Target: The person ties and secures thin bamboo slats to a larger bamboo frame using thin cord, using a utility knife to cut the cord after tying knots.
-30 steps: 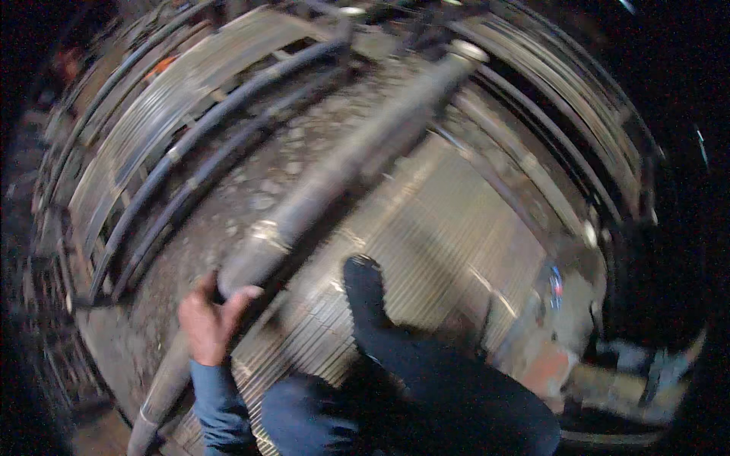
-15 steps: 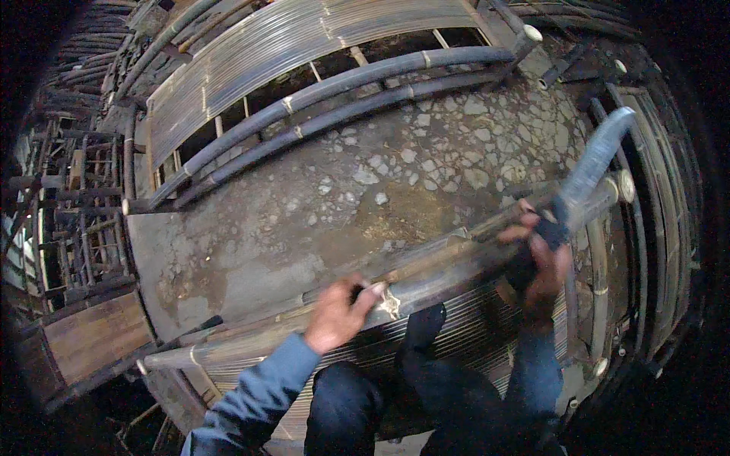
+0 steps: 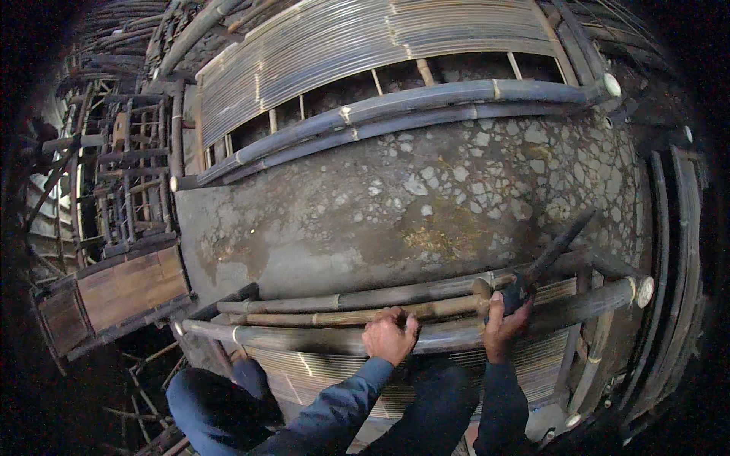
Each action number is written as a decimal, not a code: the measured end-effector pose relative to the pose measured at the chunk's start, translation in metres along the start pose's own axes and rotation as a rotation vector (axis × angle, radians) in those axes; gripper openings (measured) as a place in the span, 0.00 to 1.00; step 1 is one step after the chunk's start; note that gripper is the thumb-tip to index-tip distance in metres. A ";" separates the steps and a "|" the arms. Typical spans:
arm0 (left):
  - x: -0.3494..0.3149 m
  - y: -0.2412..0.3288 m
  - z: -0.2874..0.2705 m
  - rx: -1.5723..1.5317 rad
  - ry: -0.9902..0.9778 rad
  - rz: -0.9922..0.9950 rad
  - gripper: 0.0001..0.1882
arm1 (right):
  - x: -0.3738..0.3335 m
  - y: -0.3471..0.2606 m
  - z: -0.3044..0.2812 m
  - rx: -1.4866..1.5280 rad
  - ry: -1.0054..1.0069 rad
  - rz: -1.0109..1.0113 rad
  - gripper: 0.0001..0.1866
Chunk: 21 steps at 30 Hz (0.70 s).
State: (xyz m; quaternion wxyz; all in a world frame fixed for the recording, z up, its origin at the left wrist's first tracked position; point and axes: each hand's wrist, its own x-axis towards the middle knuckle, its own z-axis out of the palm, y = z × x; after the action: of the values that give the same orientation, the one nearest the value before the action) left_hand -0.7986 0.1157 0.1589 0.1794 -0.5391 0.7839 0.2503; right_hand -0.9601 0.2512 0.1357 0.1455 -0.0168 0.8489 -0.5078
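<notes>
My left hand [image 3: 390,337] is closed over bamboo at the front rail of a low bamboo bench. Its curled fingers lie on a thin brown bamboo pole [image 3: 445,308], beside the thicker grey bamboo rail [image 3: 296,340]. My right hand [image 3: 503,323] is wrapped round the dark handle of a machete [image 3: 561,247]. The dark blade points away and to the right, tilted above the bench's far edge. Between the two hands runs a short stretch of the thick rail. The ends of my left fingers are hidden.
Across the stony floor [image 3: 426,220] stands another bamboo bench with a slatted top [image 3: 334,57]. A wooden panel [image 3: 133,289] and bamboo frames [image 3: 137,167] are at the left. More poles [image 3: 688,251] line the right. My knees rise close to the near bench.
The machete has come down from a raised position, and my right hand is now closer to my left. My left hand has gone from a thumb-forward hold to a closed one. The view has shifted.
</notes>
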 end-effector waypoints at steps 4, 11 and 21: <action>0.003 -0.002 0.000 0.021 -0.021 0.093 0.19 | -0.006 0.016 -0.015 -0.226 -0.160 -0.026 0.39; 0.016 0.012 -0.024 0.131 -0.313 0.064 0.23 | 0.015 -0.012 -0.010 -0.083 -0.302 0.165 0.38; 0.030 -0.047 0.035 -0.091 -0.688 0.297 0.25 | 0.003 0.017 -0.007 -0.174 -0.059 0.263 0.47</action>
State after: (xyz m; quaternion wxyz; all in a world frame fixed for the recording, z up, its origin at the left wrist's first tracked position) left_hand -0.7651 0.0995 0.1050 0.3699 -0.3114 0.7356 0.4745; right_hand -0.9627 0.2644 0.1232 0.2335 0.0669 0.8799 -0.4083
